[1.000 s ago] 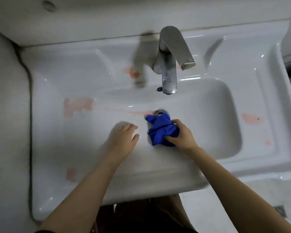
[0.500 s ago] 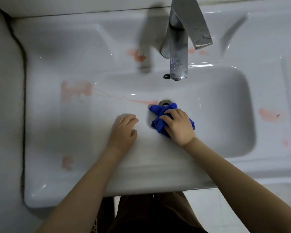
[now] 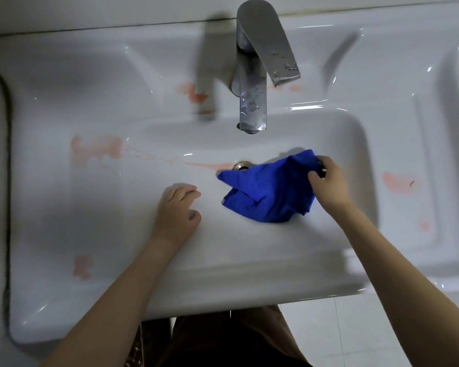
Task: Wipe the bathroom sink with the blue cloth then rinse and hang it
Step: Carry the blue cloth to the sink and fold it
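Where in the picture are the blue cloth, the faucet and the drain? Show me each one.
blue cloth [image 3: 270, 193]: head view, on the middle of the crumpled fabric.
faucet [image 3: 252, 102]: head view, on the top face of the spout.
drain [image 3: 241, 165]: head view, on its visible metal ring.

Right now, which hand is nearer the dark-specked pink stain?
Right. The right hand, gripping the blue cloth, is just across the sink wall from the stain; the left hand rests beyond the cloth.
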Motion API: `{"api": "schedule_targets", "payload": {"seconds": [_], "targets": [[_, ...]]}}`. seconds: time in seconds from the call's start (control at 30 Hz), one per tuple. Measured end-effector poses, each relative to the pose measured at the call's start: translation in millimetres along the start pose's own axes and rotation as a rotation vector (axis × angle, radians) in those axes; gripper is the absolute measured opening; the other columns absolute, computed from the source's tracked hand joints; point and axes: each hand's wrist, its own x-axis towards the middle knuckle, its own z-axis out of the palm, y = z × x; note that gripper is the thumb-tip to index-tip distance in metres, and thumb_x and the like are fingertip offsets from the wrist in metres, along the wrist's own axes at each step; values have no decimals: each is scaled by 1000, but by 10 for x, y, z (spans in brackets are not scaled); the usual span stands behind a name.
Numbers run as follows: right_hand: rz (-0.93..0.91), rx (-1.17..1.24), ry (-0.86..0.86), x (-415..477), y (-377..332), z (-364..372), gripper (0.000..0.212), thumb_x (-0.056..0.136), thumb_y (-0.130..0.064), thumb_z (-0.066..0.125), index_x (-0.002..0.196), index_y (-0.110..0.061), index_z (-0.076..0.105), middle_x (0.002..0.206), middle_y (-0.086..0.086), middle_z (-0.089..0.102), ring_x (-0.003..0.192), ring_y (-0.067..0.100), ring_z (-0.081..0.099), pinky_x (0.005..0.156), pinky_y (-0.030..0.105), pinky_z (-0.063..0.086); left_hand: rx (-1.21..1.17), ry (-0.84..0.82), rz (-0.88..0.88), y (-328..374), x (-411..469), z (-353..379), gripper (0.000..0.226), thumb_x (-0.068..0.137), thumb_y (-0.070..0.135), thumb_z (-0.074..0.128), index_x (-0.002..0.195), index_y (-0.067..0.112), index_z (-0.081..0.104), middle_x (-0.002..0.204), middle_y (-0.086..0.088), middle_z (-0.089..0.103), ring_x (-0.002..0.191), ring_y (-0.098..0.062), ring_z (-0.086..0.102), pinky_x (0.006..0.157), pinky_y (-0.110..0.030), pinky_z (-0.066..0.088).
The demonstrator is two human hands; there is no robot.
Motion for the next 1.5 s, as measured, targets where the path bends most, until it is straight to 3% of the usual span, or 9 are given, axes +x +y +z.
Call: {"api": "schedule_targets", "payload": {"seconds": [0.13,0.23,0.47,0.7,0.87,1.0,1.13,1.37,1.5], "targets": [[-431,-284,213,-28,-153,62,30,90,-12,58,119,-5,63,122,10,62,111,28,53,91,29,40,-85,-5,-78,287,194,-18,41,79,23,51,112,7,68,109,-11,65,102,-33,57,94,-37,43],[-681,-480,85,141,-246,270,22,88,-11,63,108,-3,69,111,12,67,108,35,56,91,37,43,-159,-52,-47,552,473,69,44,87,18,61,132,16,59,122,-6,60,112,-27,50,101,-37,42],[-418,-908,-76,400,-153,232,38,87,-29,59,120,-10,58,118,14,57,106,36,47,87,41,39,-89,-111,-8,647,784,297,28,81,19,73,107,9,69,112,-11,60,109,-31,48,95,-32,36],[-217,-516,-177,273,-76,-93,21,80,-12,68,100,-5,65,93,12,57,87,31,54,67,29,34,-568,-244,-212,705,607,-54,15,81,8,68,80,18,57,79,7,63,75,-11,55,69,-22,42],[-196,-28,-295,-6,8,-218,12,80,-4,71,87,-13,66,85,5,63,75,11,55,69,20,42,-623,-311,-315,557,495,-248,18,82,22,72,97,13,69,83,-2,70,74,-8,61,71,-21,47],[-145,55,-244,-63,48,-169,19,80,0,70,93,-12,64,82,0,67,70,5,58,64,13,47,-563,-323,-325,475,425,-298,38,84,31,67,76,-4,52,66,-4,43,61,-10,40,60,-25,32],[56,279,-173,-19,60,-146,21,82,3,68,100,-5,63,85,7,68,72,15,65,63,20,54,-727,-240,-362,527,375,-323,32,95,22,60,79,-2,45,70,-2,43,63,-9,42,58,-18,35],[213,679,-428,-108,-25,-210,21,89,6,43,90,-5,61,79,8,59,71,19,58,63,27,52,-739,-12,-371,509,254,-462,39,96,27,56,83,-8,46,82,-30,50,69,-21,47,64,-34,38],[301,435,-444,-10,-28,-124,26,84,4,43,98,2,64,81,15,60,74,27,54,66,32,43,-706,-115,-524,318,331,-480,34,95,29,59,91,-4,59,78,-13,60,73,-20,56,62,-30,44]]}}
